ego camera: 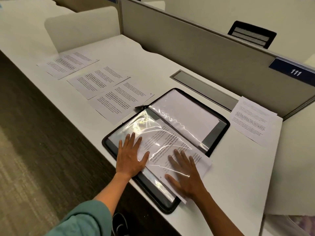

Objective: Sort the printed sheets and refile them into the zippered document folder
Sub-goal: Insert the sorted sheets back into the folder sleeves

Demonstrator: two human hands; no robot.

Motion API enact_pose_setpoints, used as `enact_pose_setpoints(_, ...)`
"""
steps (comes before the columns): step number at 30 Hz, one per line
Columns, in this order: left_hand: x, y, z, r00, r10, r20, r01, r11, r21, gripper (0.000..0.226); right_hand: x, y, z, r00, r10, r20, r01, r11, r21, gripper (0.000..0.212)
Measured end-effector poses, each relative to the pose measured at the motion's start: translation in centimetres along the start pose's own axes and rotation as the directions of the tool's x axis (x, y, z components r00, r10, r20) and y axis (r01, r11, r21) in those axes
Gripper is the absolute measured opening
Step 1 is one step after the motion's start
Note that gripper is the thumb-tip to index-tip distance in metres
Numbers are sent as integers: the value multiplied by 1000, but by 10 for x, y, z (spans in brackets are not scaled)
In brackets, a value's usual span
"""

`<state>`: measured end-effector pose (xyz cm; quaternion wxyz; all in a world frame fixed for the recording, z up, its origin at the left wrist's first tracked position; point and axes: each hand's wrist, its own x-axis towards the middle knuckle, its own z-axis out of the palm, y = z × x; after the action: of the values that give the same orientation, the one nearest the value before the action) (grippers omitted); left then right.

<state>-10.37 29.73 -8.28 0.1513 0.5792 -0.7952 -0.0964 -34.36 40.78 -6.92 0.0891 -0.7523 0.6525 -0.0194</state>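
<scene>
While both hands press flat on it, a zippered document folder [167, 143] lies open on a white worktop [230, 176], close to the front edge and right of the middle. The left hand [130, 158], fingers straight and spread, rests on the clear plastic sleeve [153, 132] of the folder's near half. The right hand [185, 174], also flat with fingers spread, presses on a printed sheet [170, 150] that sits in or under that sleeve. This sheet is not fully seated: its right corner sticks out past the folder's right edge onto the worktop. Neither hand grips anything.

The far half of the folder holds a pale sheet [185, 114] under its own plastic sleeve, so at least one page seems already filed there.

As far as can be judged, the task is partway through and much remains. Three printed sheets lie in a diagonal row along the left part of the worktop: one near the far left corner [68, 65], one in the middle [98, 81], and one [119, 101] whose corner reaches the folder's zip pull [140, 106]. A fourth loose sheet, or a small stack, [252, 120] lies near the right edge, just beside the folder. All of these are still outside the folder. The folder is unzipped, so closing it is also left to do.

A grey partition [204, 53] with a sign reading 111 [294, 71] stands along the worktop's back edge.
</scene>
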Motion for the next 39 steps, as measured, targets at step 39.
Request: enact_pose_setpoints(39, 2, 2, 0, 1000, -19, -22, 19, 1000, 19, 79, 18, -10, 3, 1000, 5, -22, -4, 999, 49, 76)
